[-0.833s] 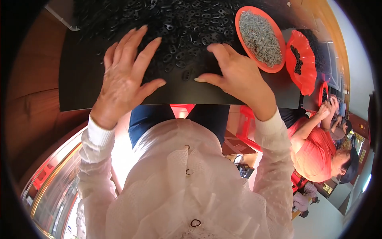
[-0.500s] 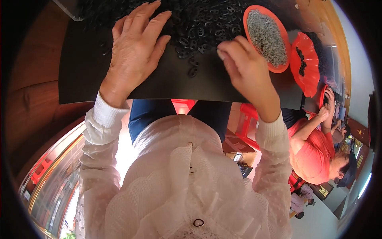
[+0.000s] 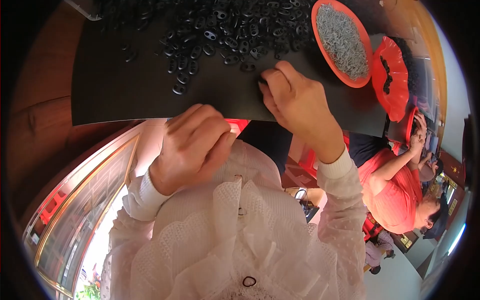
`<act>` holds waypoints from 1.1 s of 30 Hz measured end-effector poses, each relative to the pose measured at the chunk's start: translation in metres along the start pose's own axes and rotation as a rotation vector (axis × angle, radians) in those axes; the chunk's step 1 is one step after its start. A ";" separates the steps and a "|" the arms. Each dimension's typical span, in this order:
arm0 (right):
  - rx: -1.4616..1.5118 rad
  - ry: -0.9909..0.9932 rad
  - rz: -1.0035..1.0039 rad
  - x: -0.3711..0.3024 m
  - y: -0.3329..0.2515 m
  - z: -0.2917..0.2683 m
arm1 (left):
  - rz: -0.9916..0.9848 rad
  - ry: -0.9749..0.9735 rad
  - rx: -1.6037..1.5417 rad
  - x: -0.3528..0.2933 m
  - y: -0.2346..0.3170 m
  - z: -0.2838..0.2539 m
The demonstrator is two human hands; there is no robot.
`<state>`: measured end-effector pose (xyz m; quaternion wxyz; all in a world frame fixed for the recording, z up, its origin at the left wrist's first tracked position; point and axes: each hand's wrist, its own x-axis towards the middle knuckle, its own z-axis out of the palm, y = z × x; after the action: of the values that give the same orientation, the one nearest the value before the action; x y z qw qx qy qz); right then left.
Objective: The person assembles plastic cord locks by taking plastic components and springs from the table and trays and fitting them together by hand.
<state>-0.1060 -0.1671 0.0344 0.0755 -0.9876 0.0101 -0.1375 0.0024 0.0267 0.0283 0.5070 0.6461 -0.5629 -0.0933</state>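
While most of the black pieces [image 3: 210, 35] are lying loose in a broad heap across the far side of the dark table [image 3: 112, 95], a few strays [image 3: 131, 56] are sitting apart at its left. Next along, a short trail of pieces [image 3: 179, 89] is reaching toward us from the heap. We are holding our left hand [image 3: 195, 142] low at the table's near edge, its fingers curling inward; whether they are clasping anything, we cannot tell. Further right, we are keeping our right hand [image 3: 299, 100] over the table, where thumb and forefinger seem to be pinching a small dark piece [image 3: 262, 80], mostly hidden. Just beyond, an orange bowl [image 3: 327, 57] is holding plenty of metal pins [image 3: 345, 42], and next to it a frilly red dish [image 3: 397, 102] is holding only a small row of black bits [image 3: 386, 75]. We are not seeing whether those bits are finished. Judging by the heap, we are standing far from the end: many pieces and pins are waiting, and little is lying set aside.
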 end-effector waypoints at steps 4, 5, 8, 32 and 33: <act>-0.012 0.019 0.060 0.001 0.006 0.001 | -0.025 0.014 -0.053 0.013 -0.002 0.012; -0.017 0.021 0.062 0.000 0.007 0.000 | -0.114 -0.002 -0.123 0.016 -0.001 0.014; 0.517 0.123 0.189 -0.003 0.004 -0.011 | -0.251 -0.043 -0.242 0.020 -0.003 0.018; 0.117 -0.009 0.195 -0.008 0.032 -0.031 | -0.088 -0.114 -0.200 0.029 -0.016 0.022; 0.114 -0.010 0.201 -0.005 0.029 -0.028 | -0.105 -0.111 -0.191 0.031 -0.016 0.023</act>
<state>-0.1185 -0.1994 0.0552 0.1448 -0.9763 0.1009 -0.1249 0.0072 -0.0136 0.0196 0.5287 0.6171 -0.5442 -0.2087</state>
